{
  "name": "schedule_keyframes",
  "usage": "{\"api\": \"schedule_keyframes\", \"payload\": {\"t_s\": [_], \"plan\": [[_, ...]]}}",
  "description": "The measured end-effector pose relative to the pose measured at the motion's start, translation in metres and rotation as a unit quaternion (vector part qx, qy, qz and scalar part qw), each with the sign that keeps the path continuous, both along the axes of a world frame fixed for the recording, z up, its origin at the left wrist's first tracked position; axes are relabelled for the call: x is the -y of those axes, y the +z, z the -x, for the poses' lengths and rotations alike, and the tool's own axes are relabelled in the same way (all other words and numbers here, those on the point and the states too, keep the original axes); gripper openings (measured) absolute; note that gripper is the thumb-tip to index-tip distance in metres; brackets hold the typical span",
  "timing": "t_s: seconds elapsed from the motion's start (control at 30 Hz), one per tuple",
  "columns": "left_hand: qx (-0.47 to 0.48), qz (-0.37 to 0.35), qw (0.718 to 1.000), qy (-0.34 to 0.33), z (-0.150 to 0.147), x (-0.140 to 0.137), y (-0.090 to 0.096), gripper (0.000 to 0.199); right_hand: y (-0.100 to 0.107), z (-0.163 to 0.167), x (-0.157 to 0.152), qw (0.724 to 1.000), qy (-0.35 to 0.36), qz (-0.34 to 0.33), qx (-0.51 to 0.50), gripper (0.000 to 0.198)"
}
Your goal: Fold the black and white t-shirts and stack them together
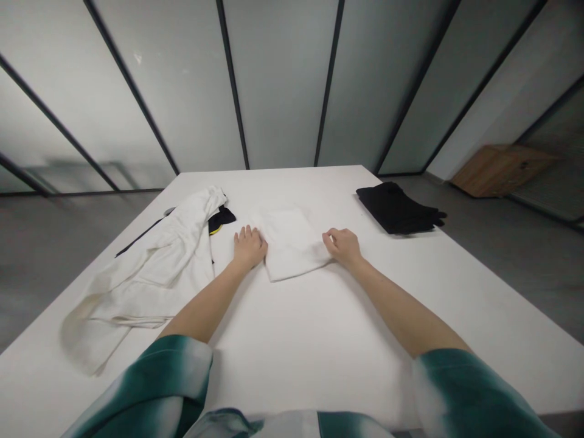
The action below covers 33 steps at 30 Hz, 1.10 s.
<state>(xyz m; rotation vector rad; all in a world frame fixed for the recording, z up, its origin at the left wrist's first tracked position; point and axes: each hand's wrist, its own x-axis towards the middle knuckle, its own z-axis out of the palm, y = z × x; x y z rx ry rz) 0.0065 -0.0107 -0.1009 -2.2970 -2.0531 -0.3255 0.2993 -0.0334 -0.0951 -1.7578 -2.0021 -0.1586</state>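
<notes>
A folded white garment point(294, 240) lies flat on the white table in front of me, its exact kind not clear. My left hand point(250, 246) rests at its left edge, palm down, with the fingers stretched out. At the right edge, my right hand point(343, 245) is closed, thumb and fingers pinching the cloth near its front right corner. The garment's near edge slants up slightly towards the right hand.
On the left of the white table point(314, 347) lies a loose, rumpled white garment point(159, 261), partly covering dark items point(223, 217) with a yellow edge. Folded black clothing point(399, 208) lies at the right. Beyond stand frosted glass panels point(283, 85) and a wooden box point(502, 169) on the floor.
</notes>
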Motion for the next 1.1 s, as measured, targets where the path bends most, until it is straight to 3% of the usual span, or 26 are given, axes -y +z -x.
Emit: {"api": "schedule_keyframes", "payload": {"t_s": [0.07, 0.13, 0.23, 0.3, 0.37, 0.47, 0.6, 0.7, 0.87, 0.93, 1.0, 1.1], "plan": [[0.042, -0.043, 0.998, -0.013, 0.006, -0.005, -0.001, 0.054, -0.004, -0.001, 0.000, 0.999, 0.038, -0.006, -0.016, 0.032], [0.073, -0.063, 0.993, -0.072, 0.008, -0.007, -0.003, 0.051, -0.010, -0.001, -0.001, 0.994, 0.101, -0.013, -0.031, 0.031], [0.063, -0.012, 0.983, -0.172, 0.006, -0.007, -0.009, 0.049, -0.017, 0.003, -0.001, 0.978, 0.205, -0.002, -0.024, 0.038], [0.047, 0.030, 0.979, -0.197, 0.004, -0.007, -0.013, 0.050, -0.017, 0.007, 0.000, 0.966, 0.254, 0.037, -0.006, 0.041], [0.043, 0.040, 0.981, -0.185, 0.003, -0.007, -0.014, 0.052, -0.013, 0.012, 0.002, 0.960, 0.272, 0.073, 0.011, 0.040], [0.062, -0.011, 0.984, -0.167, 0.006, -0.007, -0.007, 0.048, -0.004, 0.016, 0.008, 0.957, 0.278, 0.075, 0.024, 0.038], [0.077, 0.001, 0.961, -0.267, 0.004, -0.001, 0.005, 0.035, 0.000, 0.023, 0.017, 0.940, 0.333, 0.073, 0.027, 0.048], [0.058, 0.021, 0.953, -0.297, -0.001, 0.004, 0.003, 0.049, -0.008, 0.027, 0.016, 0.943, 0.315, 0.094, 0.046, 0.053], [0.036, 0.034, 0.963, -0.263, -0.002, 0.003, -0.011, 0.079, -0.022, 0.016, 0.000, 0.987, 0.137, 0.068, 0.055, 0.045], [0.047, 0.025, 0.956, -0.289, 0.000, 0.000, -0.013, 0.067, -0.024, 0.007, -0.004, 0.989, 0.134, 0.053, 0.043, 0.042], [0.057, 0.014, 0.946, -0.319, 0.002, -0.002, -0.012, 0.051, -0.024, 0.001, -0.004, 0.982, 0.176, 0.061, 0.042, 0.041], [0.058, 0.009, 0.941, -0.334, 0.001, -0.003, -0.008, 0.036, -0.022, 0.002, 0.001, 0.973, 0.197, 0.109, 0.051, 0.058]]}}
